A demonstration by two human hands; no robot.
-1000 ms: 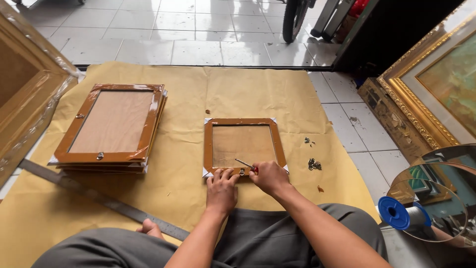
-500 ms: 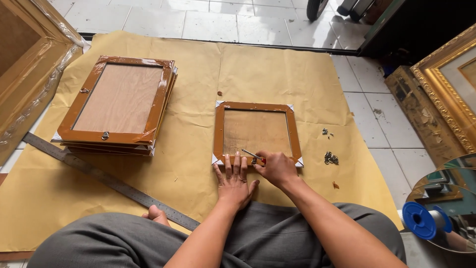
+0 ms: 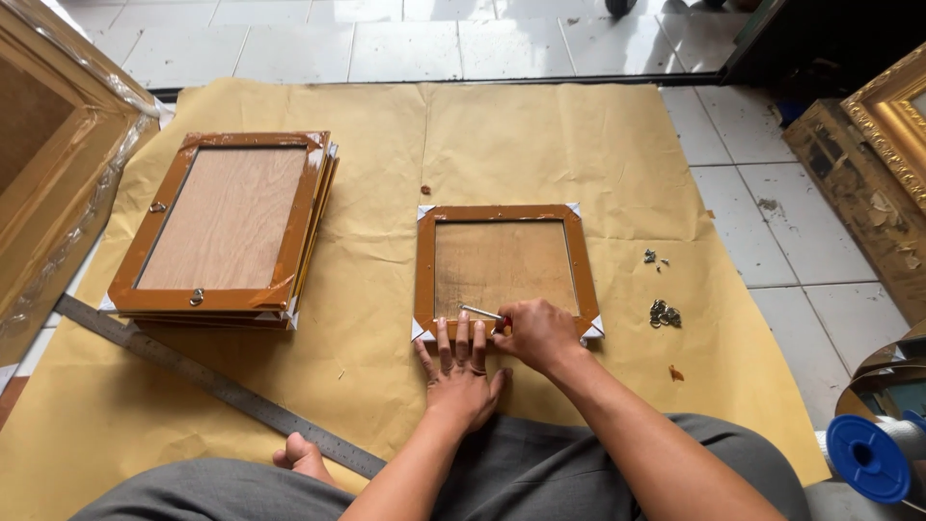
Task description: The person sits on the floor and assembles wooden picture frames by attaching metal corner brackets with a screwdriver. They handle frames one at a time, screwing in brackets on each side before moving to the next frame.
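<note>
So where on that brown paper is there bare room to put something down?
Bare paper lies beyond the single frame, and between it and the frame stack. Right of the frame sit small metal bits. The near edge is crowded: left hand, right hand, ruler.

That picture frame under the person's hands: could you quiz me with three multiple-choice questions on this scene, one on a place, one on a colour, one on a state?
1. Where is the stack of frames?
A. left of the single frame
B. right of it
C. on top of it

2. What colour is the spool?
A. red
B. blue
C. green

3. How does the left hand rest?
A. clenched in a fist
B. lifted in the air
C. flat, fingers on the single frame

Answers: 1 A, the stack lies nearer the ruler. 2 B, its round end is blue. 3 C, it presses the near edge while the right hand holds a small tool.
</note>
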